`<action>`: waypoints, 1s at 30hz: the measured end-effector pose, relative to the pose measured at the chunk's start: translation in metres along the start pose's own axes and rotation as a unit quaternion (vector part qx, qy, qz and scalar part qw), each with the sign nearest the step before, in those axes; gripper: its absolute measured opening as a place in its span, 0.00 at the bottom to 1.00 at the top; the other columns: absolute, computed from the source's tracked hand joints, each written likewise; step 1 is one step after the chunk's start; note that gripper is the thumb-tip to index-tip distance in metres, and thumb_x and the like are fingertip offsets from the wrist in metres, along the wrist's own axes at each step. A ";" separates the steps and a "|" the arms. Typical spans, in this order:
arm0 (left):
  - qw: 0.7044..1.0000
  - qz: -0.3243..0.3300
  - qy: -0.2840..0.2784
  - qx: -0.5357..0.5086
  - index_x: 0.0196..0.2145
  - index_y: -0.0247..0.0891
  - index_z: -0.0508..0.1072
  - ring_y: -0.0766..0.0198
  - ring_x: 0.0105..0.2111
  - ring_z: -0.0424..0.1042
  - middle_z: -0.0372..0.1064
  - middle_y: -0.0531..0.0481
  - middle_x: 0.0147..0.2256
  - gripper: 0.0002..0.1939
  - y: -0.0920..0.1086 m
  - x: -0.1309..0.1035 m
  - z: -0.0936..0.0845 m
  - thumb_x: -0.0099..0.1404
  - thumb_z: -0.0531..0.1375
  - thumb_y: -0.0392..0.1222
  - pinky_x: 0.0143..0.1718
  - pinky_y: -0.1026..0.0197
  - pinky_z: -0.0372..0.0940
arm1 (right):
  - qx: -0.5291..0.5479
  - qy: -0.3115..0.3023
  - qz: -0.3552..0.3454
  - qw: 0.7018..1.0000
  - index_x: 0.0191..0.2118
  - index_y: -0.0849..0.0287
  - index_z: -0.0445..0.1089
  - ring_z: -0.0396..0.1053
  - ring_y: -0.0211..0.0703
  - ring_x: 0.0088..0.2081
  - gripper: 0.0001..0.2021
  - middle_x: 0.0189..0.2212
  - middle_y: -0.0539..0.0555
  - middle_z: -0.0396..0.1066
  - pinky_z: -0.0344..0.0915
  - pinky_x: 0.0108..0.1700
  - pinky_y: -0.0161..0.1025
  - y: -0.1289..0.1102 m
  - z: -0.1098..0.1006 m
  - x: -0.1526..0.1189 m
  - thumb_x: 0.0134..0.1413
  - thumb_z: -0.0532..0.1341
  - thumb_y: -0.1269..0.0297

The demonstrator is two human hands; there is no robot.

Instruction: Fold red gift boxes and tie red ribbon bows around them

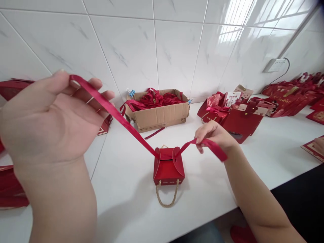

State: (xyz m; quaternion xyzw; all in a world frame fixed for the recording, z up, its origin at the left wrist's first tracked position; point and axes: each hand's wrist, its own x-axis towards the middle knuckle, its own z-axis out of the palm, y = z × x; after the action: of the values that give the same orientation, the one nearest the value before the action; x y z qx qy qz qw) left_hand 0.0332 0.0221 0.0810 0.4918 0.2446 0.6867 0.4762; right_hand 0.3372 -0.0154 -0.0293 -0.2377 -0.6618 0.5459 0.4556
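Note:
A small red gift box stands on the white table in front of me, a twisted rope handle hanging down its near side. One red ribbon runs through slots in its two top flaps. My left hand, raised at the left, palm toward me, pinches the long end of this ribbon between thumb and fingers. To the right of the box, my right hand pinches the shorter end, whose tip hangs loose past the fingers. Both lengths slant upward from the box.
Behind the box is a cardboard carton full of red ribbons, with blue binder clips on its corners. A loose ribbon strip lies before it. Red gift bags stand at right, more boxes at left. A tiled wall rises behind.

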 end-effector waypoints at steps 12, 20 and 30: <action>0.991 -0.051 -0.111 -0.062 0.25 0.34 0.70 0.63 0.30 0.70 0.68 0.47 0.30 0.09 0.005 -0.017 0.043 0.62 0.57 0.38 0.31 0.58 0.67 | -0.023 0.112 -0.019 0.993 0.35 0.58 0.77 0.72 0.38 0.33 0.11 0.29 0.52 0.75 0.69 0.42 0.39 -0.031 0.056 0.050 0.57 0.61 0.58; 0.958 -0.037 -0.273 0.072 0.27 0.37 0.71 0.61 0.37 0.74 0.71 0.50 0.34 0.11 0.004 -0.016 0.073 0.66 0.55 0.40 0.35 0.59 0.70 | 0.032 0.133 0.038 0.990 0.30 0.61 0.75 0.62 0.30 0.20 0.11 0.19 0.47 0.68 0.59 0.23 0.30 -0.031 0.081 0.056 0.55 0.62 0.58; 0.886 0.134 -0.246 0.370 0.28 0.38 0.70 0.66 0.29 0.70 0.69 0.53 0.28 0.08 0.003 -0.012 0.092 0.64 0.59 0.42 0.31 0.64 0.66 | 0.032 0.092 -0.020 0.995 0.35 0.62 0.76 0.57 0.35 0.22 0.22 0.19 0.51 0.66 0.53 0.24 0.35 -0.035 0.083 0.052 0.63 0.46 0.59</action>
State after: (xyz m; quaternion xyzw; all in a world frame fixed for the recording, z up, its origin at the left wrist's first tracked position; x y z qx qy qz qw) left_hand 0.1164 -0.0023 0.1140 0.8136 0.2873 0.4607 0.2082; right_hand 0.2476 -0.0250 0.0228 -0.2589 -0.6035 0.5333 0.5333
